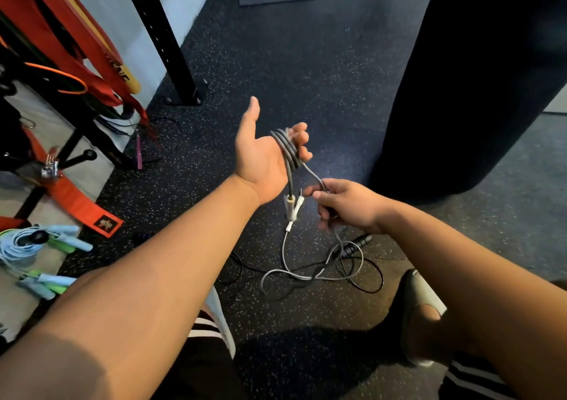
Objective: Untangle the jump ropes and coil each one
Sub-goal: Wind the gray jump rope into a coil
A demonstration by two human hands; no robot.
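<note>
A grey jump rope (290,151) is wound in several loops around the fingers of my left hand (264,154), palm up with the thumb out. Its pale handles (293,207) hang below that wrist. My right hand (346,206) pinches the free strand just right of the loops. The remaining grey rope (310,273) trails down to the floor, where it crosses a thin black rope (372,277) with a black handle (357,243).
Light blue and green-handled ropes (40,255) lie coiled at the left. A rack post (171,49) and red straps (76,46) stand far left. A black punching bag (478,77) hangs at right. My sandalled feet (423,307) rest on the speckled rubber floor (306,62).
</note>
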